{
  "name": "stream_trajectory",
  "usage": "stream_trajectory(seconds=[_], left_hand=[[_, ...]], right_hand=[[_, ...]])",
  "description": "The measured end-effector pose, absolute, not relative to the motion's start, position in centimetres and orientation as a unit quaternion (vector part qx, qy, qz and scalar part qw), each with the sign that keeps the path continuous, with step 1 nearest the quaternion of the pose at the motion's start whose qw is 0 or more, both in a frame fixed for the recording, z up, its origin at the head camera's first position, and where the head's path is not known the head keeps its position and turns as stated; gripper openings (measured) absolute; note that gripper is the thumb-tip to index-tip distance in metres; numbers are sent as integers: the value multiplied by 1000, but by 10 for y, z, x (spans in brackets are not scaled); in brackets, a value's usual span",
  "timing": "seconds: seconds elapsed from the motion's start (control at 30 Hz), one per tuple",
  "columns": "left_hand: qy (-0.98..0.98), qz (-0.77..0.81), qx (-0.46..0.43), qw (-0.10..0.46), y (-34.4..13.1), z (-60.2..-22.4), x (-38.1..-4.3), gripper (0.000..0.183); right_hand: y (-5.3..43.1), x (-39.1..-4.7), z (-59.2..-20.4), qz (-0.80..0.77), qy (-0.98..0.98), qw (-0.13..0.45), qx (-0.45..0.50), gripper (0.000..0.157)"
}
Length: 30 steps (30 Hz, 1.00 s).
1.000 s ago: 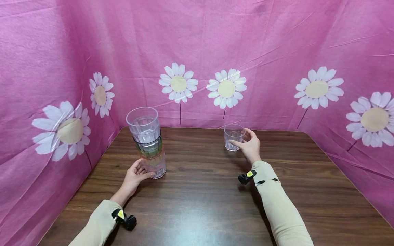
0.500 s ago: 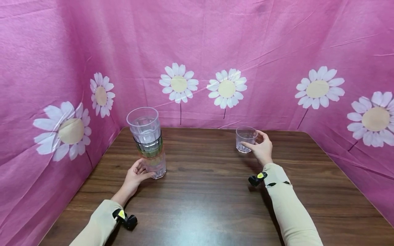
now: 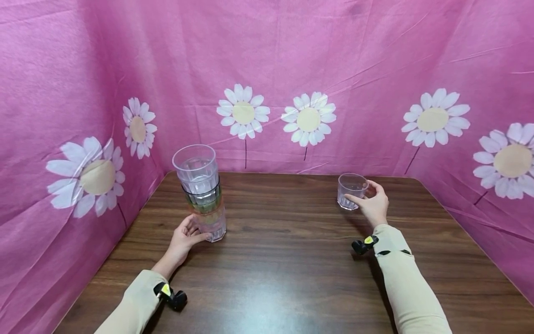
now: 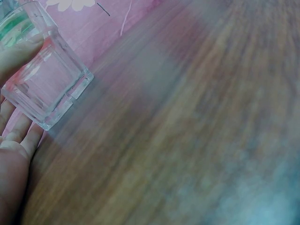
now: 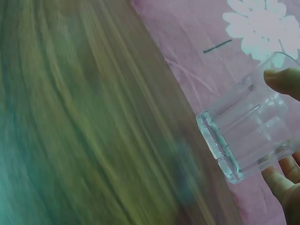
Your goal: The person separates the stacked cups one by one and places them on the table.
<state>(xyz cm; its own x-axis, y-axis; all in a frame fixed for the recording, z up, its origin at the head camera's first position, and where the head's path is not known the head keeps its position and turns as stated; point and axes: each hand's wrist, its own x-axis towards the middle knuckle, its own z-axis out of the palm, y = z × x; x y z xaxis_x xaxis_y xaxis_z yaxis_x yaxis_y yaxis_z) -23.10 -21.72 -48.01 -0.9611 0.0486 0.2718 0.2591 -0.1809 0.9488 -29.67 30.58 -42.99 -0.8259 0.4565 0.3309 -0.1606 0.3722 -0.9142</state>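
My left hand [image 3: 182, 241] grips stacked cups [image 3: 202, 190], my right hand [image 3: 375, 205] a single cup [image 3: 349, 187]. A pink flowered cloth [image 3: 271, 51] hangs behind and beside the table [image 3: 279, 246].

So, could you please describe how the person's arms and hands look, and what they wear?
The left hand and right hand are bare, without gloves. The left sleeve and right sleeve are pale beige. Each wrist carries a small black device with a yellow patch. Two dark marks, perhaps slits, show on the right sleeve.
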Motion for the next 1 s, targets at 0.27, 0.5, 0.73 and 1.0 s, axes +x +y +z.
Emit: stream_trajectory(seconds=[0.27, 0.5, 0.73, 1.0], left_hand=[[-642, -755, -116, 72, -217, -481, -232, 64], [-639, -757, -115, 74, -218, -480, -231, 63], [-640, -756, -113, 74, -218, -479, -231, 63], [-632, -761, -121, 76, -217, -478, -230, 62]], right_hand=[[321, -291, -431, 534, -784, 295, -114, 76], [333, -289, -432, 527, -779, 310, -140, 75], [343, -286, -430, 517, -773, 325, -170, 79], [358, -284, -432, 521, -755, 340, -207, 79]])
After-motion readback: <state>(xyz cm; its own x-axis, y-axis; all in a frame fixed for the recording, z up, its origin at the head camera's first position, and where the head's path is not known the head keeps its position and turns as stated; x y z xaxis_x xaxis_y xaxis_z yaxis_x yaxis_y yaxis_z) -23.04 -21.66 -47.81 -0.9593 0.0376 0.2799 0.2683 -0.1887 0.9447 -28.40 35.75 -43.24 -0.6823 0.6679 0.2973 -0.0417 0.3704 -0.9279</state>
